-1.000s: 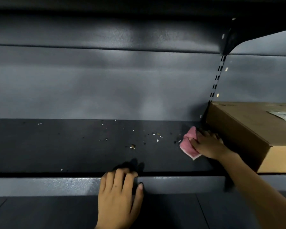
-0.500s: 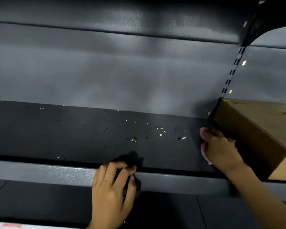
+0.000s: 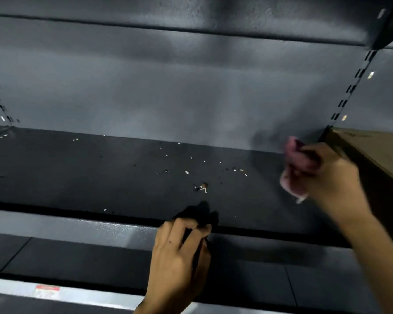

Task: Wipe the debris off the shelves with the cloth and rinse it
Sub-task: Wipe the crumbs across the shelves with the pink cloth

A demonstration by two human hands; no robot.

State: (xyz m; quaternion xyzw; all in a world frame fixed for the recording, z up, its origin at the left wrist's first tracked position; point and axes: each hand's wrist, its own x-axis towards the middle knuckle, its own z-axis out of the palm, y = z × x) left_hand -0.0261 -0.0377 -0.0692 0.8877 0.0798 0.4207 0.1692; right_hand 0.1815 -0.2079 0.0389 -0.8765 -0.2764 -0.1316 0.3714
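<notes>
One soft, light cloth [image 3: 293,162] is wadded in the clenched right hand [image 3: 334,180]. The left hand [image 3: 179,259] curls at the shelf edge [image 3: 95,226], grasp unclear.

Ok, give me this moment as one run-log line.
step: wiping shelf | right hand: grips pink cloth beside cardboard box | left hand: curled fingers rest on shelf edge | debris: mid-shelf, unwiped

The debris [image 3: 202,186] lies scattered on the shelf [image 3: 77,173], mostly around its middle, in front of the back panel [image 3: 168,98]. To its right, the cloth [image 3: 293,168] sits in the grip of the right hand [image 3: 334,177], close to the back panel and just left of the box [image 3: 372,159] at far right. The left hand [image 3: 179,257] is at the shelf's front edge, before the debris. A lower shelf [image 3: 77,257] lies beneath.
</notes>
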